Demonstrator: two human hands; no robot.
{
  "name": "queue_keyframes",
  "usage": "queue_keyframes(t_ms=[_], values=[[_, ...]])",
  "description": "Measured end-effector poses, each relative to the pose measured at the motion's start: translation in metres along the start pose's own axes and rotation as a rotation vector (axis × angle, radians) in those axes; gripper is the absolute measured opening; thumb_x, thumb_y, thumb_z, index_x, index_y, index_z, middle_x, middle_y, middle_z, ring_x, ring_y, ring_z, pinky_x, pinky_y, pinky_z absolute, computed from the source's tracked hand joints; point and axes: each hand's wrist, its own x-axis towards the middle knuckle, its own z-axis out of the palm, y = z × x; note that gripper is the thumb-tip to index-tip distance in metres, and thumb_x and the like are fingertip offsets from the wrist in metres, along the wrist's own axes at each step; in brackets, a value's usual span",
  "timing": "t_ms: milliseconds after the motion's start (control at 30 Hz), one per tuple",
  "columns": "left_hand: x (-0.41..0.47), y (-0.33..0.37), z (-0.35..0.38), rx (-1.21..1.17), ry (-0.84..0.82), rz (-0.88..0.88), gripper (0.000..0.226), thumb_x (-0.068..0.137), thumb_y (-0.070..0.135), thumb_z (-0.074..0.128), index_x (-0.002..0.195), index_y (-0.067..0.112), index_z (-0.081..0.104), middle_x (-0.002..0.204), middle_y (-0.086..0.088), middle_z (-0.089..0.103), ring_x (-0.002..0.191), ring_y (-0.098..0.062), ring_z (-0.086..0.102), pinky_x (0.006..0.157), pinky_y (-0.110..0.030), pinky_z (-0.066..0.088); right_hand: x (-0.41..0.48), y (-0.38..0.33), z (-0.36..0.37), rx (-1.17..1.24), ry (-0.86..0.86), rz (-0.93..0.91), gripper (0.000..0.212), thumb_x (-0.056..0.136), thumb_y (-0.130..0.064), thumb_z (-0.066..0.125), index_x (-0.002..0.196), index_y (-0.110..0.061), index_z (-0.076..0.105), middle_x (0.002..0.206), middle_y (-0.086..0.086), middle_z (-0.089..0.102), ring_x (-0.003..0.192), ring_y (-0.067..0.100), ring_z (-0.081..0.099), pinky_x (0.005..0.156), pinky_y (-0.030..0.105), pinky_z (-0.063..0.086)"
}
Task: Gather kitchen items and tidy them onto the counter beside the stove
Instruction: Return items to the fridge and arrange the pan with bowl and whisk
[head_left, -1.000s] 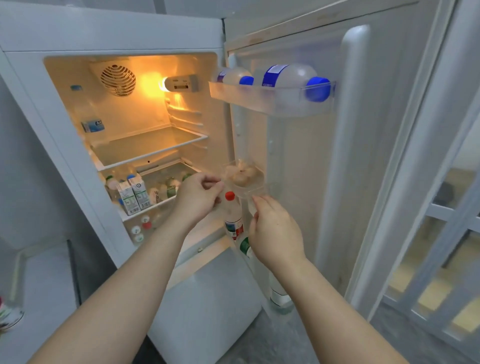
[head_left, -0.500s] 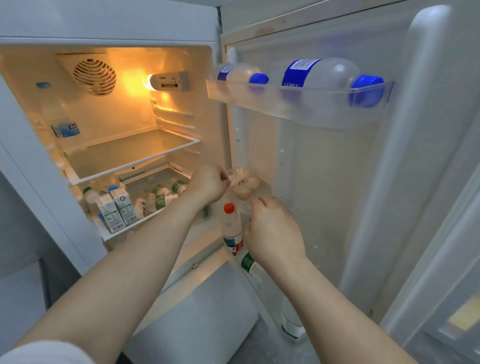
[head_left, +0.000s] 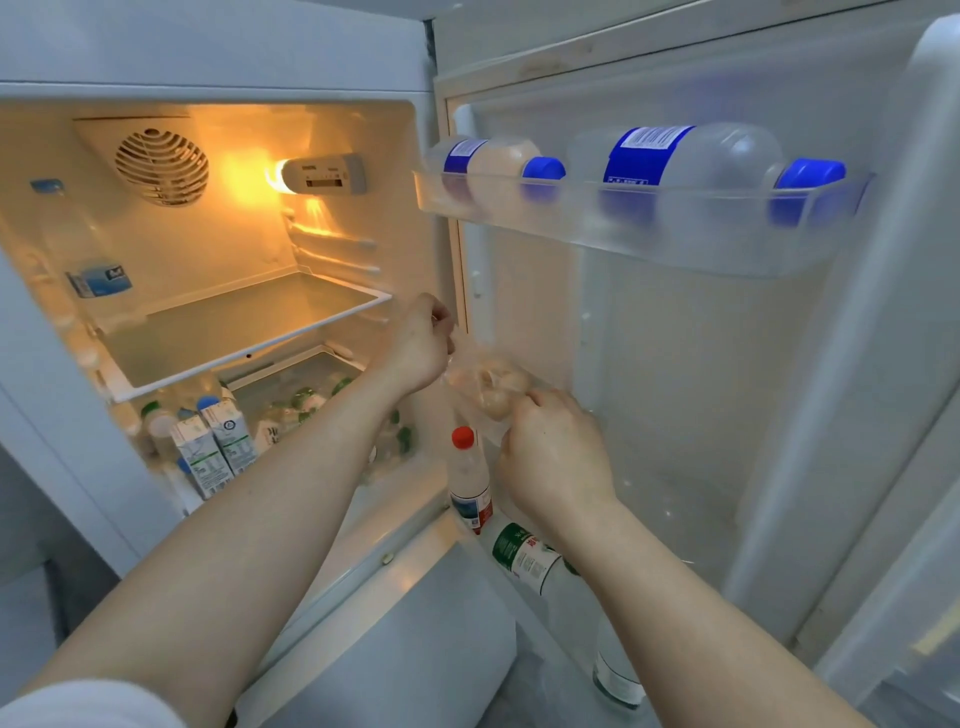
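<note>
Left grip and right grip pinched the flimsy clear bag; contents looked fragile; best cradled underneath.

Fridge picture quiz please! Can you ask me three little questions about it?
1. True or false: the two clear plastic bottles with blue caps lie sideways in the clear top door shelf.
2. The upright clear bottle below the hands has which cap colour? A green, B red, C yellow.
3. How many hands grip the clear plastic pack of pale round lumps?
Key: 1 true; 2 B; 3 two, the left hand and the right hand.
</note>
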Motion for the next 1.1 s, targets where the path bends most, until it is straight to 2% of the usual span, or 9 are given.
queue_keyframes(t_ms=[233,300,400,500,733,867,967,1033,1100], values=[[0.011,0.009,-0.013,-0.092,0.012,0.081,0.011,0.100,0.017,0.048,0.099,0.015,0.059,0.078,-0.002,0.065,0.064,-0.016,0.059,0.058,-0.027,0.042,0.037,-0.006,0.011,0.123,-0.062,0.126,0.022,0.089,-0.016,0.052,0.106,-0.016,0.064,0.104,0.006,0.066,0.095,0.031,0.057,0.068,0.032,0.033],[0.011,0.009,-0.016,-0.099,-0.007,0.096,0.010,0.099,0.017,0.050,0.095,0.018,0.059,0.077,0.000,0.065,0.064,-0.014,0.058,0.059,-0.026,0.042,0.047,-0.009,0.020,0.144,-0.077,0.166,0.024,0.089,-0.022,0.053,0.111,-0.017,0.062,0.107,0.007,0.065,0.100,0.031,0.056,0.073,0.034,0.038],[0.012,0.007,-0.019,-0.087,-0.028,0.126,0.012,0.097,0.018,0.052,0.089,0.024,0.059,0.073,0.002,0.066,0.059,-0.004,0.058,0.058,-0.024,0.040,0.060,-0.017,0.032,0.174,-0.117,0.249,0.035,0.093,-0.033,0.050,0.124,-0.016,0.052,0.121,0.009,0.059,0.113,0.034,0.048,0.089,0.040,0.039],[0.011,0.006,-0.021,-0.078,-0.050,0.147,0.011,0.096,0.016,0.052,0.093,0.022,0.060,0.072,0.002,0.066,0.052,0.003,0.054,0.057,-0.022,0.038,0.071,-0.022,0.044,0.207,-0.183,0.330,0.038,0.092,-0.041,0.048,0.120,-0.016,0.048,0.122,0.013,0.053,0.114,0.034,0.045,0.091,0.041,0.038],[0.003,0.004,-0.031,0.024,-0.055,0.223,0.021,0.096,0.013,0.049,0.095,0.025,0.066,0.078,0.005,0.065,0.066,-0.008,0.057,0.060,-0.024,0.041,0.075,-0.021,0.042,0.160,-0.148,0.303,0.028,0.092,-0.025,0.052,0.118,-0.016,0.054,0.115,0.010,0.052,0.108,0.032,0.050,0.084,0.038,0.043],[0.003,0.004,-0.039,0.063,-0.041,0.232,0.028,0.098,0.011,0.047,0.101,0.025,0.071,0.088,0.008,0.066,0.072,0.001,0.056,0.059,-0.009,0.037,0.081,-0.022,0.035,0.245,-0.161,0.338,0.022,0.088,-0.028,0.049,0.099,-0.017,0.065,0.098,0.006,0.062,0.092,0.032,0.059,0.077,0.036,0.051],[0.003,0.004,-0.043,0.090,-0.036,0.234,0.031,0.098,0.009,0.047,0.104,0.024,0.073,0.091,0.012,0.064,0.076,0.007,0.055,0.059,0.003,0.033,0.084,-0.023,0.031,0.382,-0.110,0.357,0.025,0.090,-0.029,0.047,0.092,-0.015,0.067,0.095,0.006,0.067,0.089,0.031,0.061,0.076,0.036,0.053],[0.002,0.003,-0.042,0.073,-0.037,0.220,0.031,0.098,0.008,0.048,0.106,0.023,0.074,0.093,0.012,0.064,0.077,0.003,0.056,0.064,0.001,0.033,0.087,-0.023,0.025,0.440,-0.083,0.357,0.022,0.090,-0.025,0.049,0.082,-0.011,0.064,0.086,0.007,0.066,0.083,0.031,0.060,0.067,0.031,0.044],[0.001,0.000,-0.040,0.034,-0.022,0.196,0.030,0.098,0.007,0.050,0.109,0.021,0.074,0.096,0.010,0.066,0.082,-0.002,0.056,0.075,-0.011,0.040,0.095,-0.022,0.021,0.445,-0.065,0.346,0.021,0.090,-0.018,0.052,0.082,-0.006,0.068,0.085,0.012,0.068,0.084,0.034,0.062,0.063,0.032,0.041]])
